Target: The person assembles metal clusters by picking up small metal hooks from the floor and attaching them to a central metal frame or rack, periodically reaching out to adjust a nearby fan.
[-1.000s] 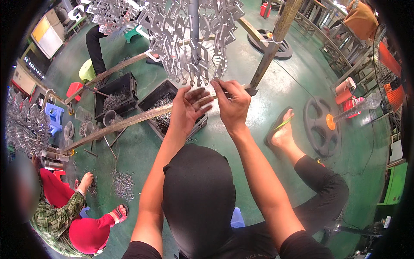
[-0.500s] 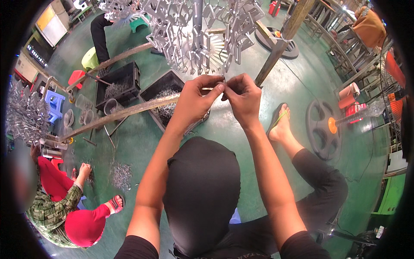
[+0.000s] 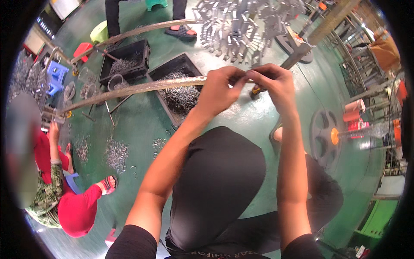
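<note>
My left hand (image 3: 219,93) and my right hand (image 3: 279,90) meet in front of me, thumbs and fingertips pinched close together. Whatever they pinch is too small and too covered by the fingers to name. Just beyond the fingertips hangs a dense cluster of bent silvery metal pieces (image 3: 233,36), arranged in tiers around a centre. A wooden bar (image 3: 129,91) runs from the left and passes behind my left hand. Below that bar sits a black crate (image 3: 170,67) holding many small curved metal hooks (image 3: 183,96).
Another black crate (image 3: 131,49) and clear plastic cups (image 3: 115,82) stand to the left. Loose hooks (image 3: 116,154) lie on the green floor. A co-worker in red trousers (image 3: 79,213) sits at lower left. A wooden post (image 3: 321,32) and black wheel-shaped base (image 3: 324,136) are at right.
The view has shifted, so the hanging pieces now appear further right and more of the hook crate shows. My hands stay pinched together. The co-worker's hand at left has risen from the floor.
</note>
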Motion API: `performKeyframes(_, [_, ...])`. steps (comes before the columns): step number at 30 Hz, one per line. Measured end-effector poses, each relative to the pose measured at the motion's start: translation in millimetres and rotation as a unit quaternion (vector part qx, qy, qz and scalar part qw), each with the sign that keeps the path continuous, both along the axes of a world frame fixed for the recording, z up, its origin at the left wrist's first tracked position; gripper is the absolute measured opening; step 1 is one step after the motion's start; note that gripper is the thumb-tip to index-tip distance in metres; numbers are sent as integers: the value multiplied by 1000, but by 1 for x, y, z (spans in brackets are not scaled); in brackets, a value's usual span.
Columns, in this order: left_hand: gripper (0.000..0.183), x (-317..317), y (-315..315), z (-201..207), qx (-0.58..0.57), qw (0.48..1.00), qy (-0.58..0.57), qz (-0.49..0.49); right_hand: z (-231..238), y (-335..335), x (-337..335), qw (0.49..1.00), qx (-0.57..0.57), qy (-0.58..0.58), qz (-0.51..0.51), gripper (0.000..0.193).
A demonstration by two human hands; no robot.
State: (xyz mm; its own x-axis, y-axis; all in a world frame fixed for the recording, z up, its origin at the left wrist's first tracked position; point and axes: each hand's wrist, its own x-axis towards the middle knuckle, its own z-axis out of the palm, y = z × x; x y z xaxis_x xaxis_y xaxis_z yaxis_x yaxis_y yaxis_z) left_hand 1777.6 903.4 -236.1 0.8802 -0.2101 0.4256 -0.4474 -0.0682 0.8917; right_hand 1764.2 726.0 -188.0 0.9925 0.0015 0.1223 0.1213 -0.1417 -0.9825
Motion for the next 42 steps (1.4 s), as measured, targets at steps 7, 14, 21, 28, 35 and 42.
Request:
performKeyframes(7, [39, -18, 0, 20, -75, 996, 31, -22, -3, 4, -20, 996, -54, -63, -26, 15])
performKeyframes(14, [46, -22, 4, 39, -69, 996, -59, -16, -2, 18, -44, 996, -67, -55, -24, 10])
performKeyframes(21, [40, -18, 6, 41, -158, 985, 24, -62, 14, 32, -58, 967, 11, -139, -212, 18])
performKeyframes(28, [50, -10, 12, 43, -139, 984, 83, -68, 89, 24, -55, 972, 157, -86, -151, 25])
performKeyframes(35, [67, -13, 25, 52, -79, 989, 125, -23, 99, 26, -51, 981, 161, -55, -98, 27])
performKeyframes(42, [57, -61, 42, -13, 6, 981, 193, 9, 6, 0, -64, 987, -67, 146, -9, 20])
